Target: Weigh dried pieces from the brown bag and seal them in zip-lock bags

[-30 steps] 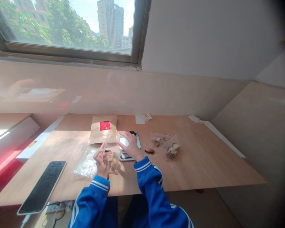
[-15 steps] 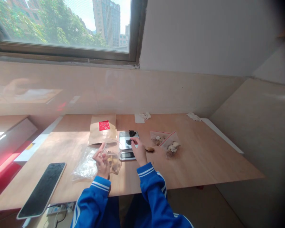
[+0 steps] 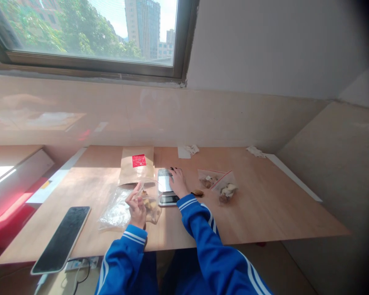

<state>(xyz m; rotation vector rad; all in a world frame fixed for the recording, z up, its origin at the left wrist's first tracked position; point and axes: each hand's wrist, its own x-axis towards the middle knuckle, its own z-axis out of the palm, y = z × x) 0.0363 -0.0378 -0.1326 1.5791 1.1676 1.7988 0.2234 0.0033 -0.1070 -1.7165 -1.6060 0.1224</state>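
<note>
Head view shows the right hand (image 3: 178, 182) covering the right side of a digital scale (image 3: 164, 179), so much of the weighing plate and whatever lies under the palm are hidden; a small dark piece (image 3: 171, 168) barely peeps out at its fingertips, and whether it is gripped or merely touched cannot be told. The scale's display is too small to read. Beyond the left hand (image 3: 137, 209), a kraft paper pouch (image 3: 132, 174) bears a red label (image 3: 139, 160) whose pale marks are illegible. The right hand's fingers are spread slightly and bent downward over the scale. The left hand's fingers are closed on a clear resealable bag (image 3: 152, 209), its mouth open and yellowish-brown pieces inside, just right of that hand; a crinkled plastic bag (image 3: 115, 209) lies to its left. Right of the right hand are a brown dried piece (image 3: 198, 193) and, farther out, two red-edged zip bags (image 3: 227, 191), one overlapping the other.
</note>
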